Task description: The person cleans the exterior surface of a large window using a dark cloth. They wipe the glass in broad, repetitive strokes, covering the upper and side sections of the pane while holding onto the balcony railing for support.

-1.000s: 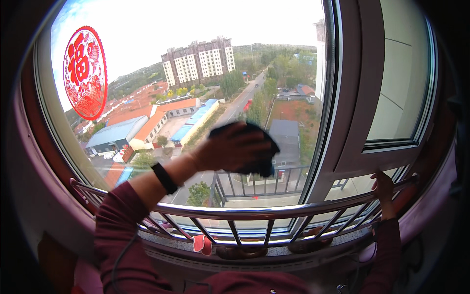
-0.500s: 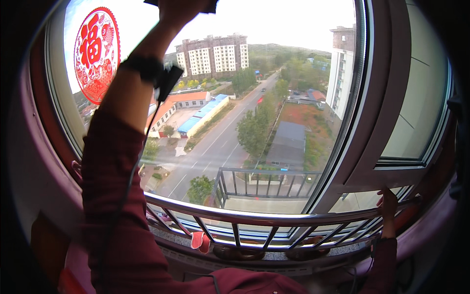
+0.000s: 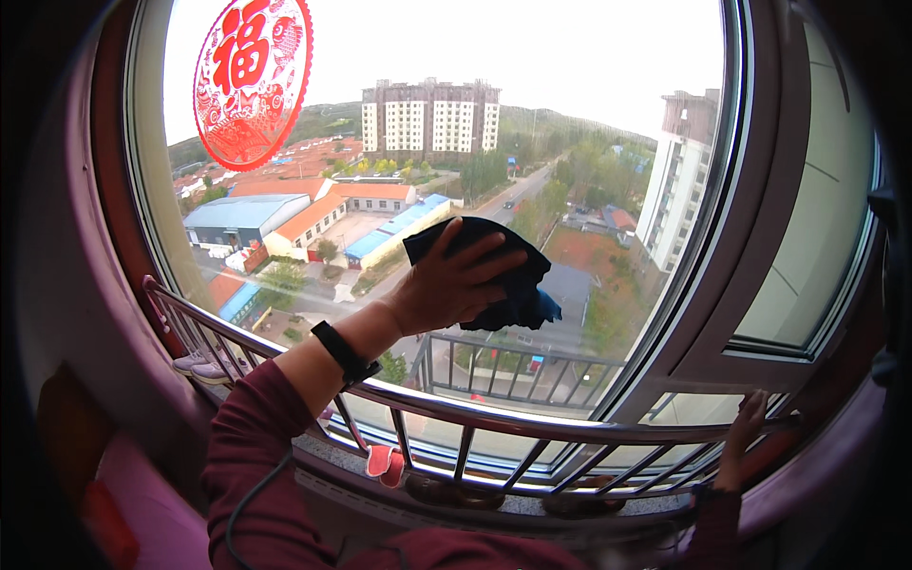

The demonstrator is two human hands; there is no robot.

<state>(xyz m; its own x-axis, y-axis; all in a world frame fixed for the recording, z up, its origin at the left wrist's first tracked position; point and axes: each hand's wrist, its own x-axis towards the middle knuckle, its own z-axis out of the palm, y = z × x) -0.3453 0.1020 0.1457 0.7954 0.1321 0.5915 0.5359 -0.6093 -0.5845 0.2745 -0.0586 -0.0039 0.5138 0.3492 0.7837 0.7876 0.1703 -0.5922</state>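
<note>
My left hand [image 3: 442, 285] presses a dark blue cloth [image 3: 518, 285] against the large window pane [image 3: 608, 161], low in its middle. The fingers are spread over the cloth, which bunches at its lower right edge. A black band [image 3: 342, 353] circles the left wrist. At the right, my right hand [image 3: 749, 425] is by the end of the metal handrail [image 3: 532, 429], close to the lower window frame [image 3: 698, 380]. Its fingers point up, loosely bent, and no object shows in them; whether the palm touches the rail is hidden.
The handrail's bars run along the window's bottom, with a red cloth [image 3: 385, 465] hanging on them. Pale shoes [image 3: 204, 367] are behind the bars at left. A red round paper-cut decoration [image 3: 254, 81] is on the upper left glass. Outside are a road and buildings [image 3: 430, 119].
My left hand has come down from the top of the pane to its lower middle, bringing the dark cloth along. The view has tilted and shifted left. My right hand stays near the rail's end.
</note>
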